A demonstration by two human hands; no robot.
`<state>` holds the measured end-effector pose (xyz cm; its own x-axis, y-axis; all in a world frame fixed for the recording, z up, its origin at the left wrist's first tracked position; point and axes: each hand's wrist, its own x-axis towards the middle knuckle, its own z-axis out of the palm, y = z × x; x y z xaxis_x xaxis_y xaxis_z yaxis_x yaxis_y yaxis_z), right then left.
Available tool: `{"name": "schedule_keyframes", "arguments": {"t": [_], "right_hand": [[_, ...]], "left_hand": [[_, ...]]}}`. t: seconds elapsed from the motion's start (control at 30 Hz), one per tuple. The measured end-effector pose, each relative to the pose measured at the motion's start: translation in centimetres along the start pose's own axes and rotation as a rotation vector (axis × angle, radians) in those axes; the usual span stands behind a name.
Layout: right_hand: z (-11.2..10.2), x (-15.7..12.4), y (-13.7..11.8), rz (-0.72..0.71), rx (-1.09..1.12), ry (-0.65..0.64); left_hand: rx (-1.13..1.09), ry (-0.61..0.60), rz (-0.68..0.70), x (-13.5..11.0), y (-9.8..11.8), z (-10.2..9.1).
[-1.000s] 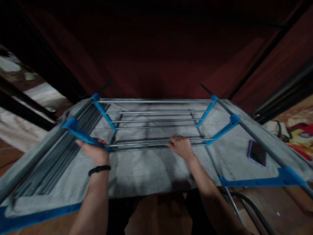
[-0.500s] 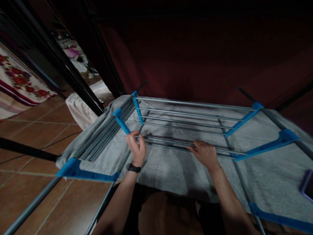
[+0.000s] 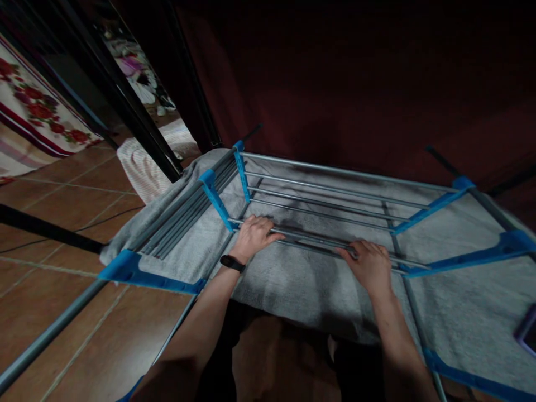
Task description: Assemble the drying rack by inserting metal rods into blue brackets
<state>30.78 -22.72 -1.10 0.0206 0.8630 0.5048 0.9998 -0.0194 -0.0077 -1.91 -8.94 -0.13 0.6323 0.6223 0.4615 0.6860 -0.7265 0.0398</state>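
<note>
A rack frame of grey metal tubes and blue plastic brackets lies on a grey blanket (image 3: 301,290). My left hand (image 3: 253,237), with a dark band at the wrist, is closed over a thin metal rod (image 3: 310,233) near the left blue bracket (image 3: 218,202). Farther right, my right hand (image 3: 369,263) grips the same rod, its thumb on the near side. The rod's right end lies by the right blue bracket (image 3: 469,259). Just below runs another rod, partly covered by my fingers. Several rods span the brackets behind.
Several loose rods (image 3: 180,218) lie side by side on the blanket at the left. A phone-like object (image 3: 528,332) shows at the right edge. Dark poles (image 3: 50,231) and a floral cloth (image 3: 39,103) stand left, above the tiled floor (image 3: 62,206). A dark red surface rises behind.
My left hand has shifted right, away from the left bracket, and turned palm down over the rod. My right hand still grips it. The view has tilted slightly.
</note>
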Motion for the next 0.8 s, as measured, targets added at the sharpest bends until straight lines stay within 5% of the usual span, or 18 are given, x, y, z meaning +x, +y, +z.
{"name": "schedule_keyframes", "arguments": {"t": [0.17,0.4,0.8], "right_hand": [[-0.4,0.1,0.3,0.069,-0.027,-0.072],[-0.1,0.5,1.1,0.385,-0.229,-0.111],[0.1,1.4,0.6,0.518,-0.272,-0.201]], "left_hand": [[0.025,0.004,-0.044,0.2,0.3,-0.2],[0.023,-0.009,-0.040,0.5,0.3,-0.1],[-0.015,-0.016,-0.063,0.7,0.2,-0.4]]}}
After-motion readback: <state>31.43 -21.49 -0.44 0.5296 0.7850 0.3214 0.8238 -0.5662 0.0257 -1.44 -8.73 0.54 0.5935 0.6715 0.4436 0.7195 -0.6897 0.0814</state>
